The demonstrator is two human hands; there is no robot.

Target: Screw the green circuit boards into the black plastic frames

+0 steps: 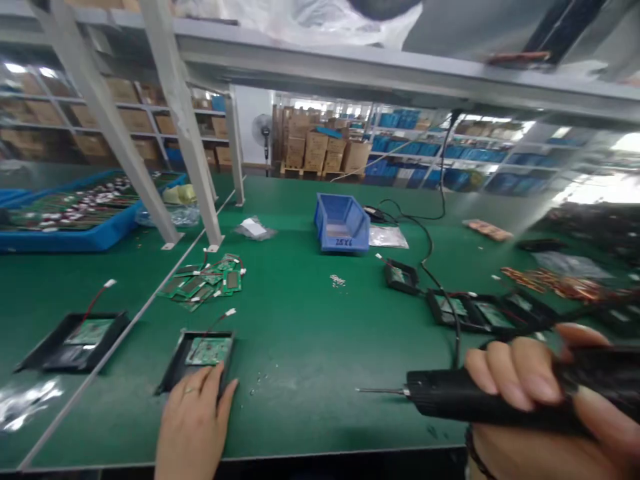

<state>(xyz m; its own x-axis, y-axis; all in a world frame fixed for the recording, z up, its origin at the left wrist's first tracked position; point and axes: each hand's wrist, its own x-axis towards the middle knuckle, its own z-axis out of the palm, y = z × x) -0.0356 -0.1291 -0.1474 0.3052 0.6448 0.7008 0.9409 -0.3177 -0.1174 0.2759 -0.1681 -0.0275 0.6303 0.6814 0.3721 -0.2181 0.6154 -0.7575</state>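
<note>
My left hand (194, 420) grips the near end of a black plastic case (173, 363), its fingers over the edge and the thumb along the right side. Inside this case lies a green circuit board (209, 351), with a thin red lead ending in a white connector (230, 312). My right hand (525, 377) is wrapped round a black electric screwdriver (445, 392), raised above the bench at the right. Its thin bit (383, 391) points left, apart from the case. Tiny screws (337, 281) form a small pile on the green bench (300, 320).
Loose circuit boards with displays (205, 280) lie behind the left case. Another black case (83, 340) sits further left. A blue bin (343, 227) stands at the back. Several filled cases (480, 312) line the right, crossed by a black cable (440, 273). White posts (190, 127) rise at left.
</note>
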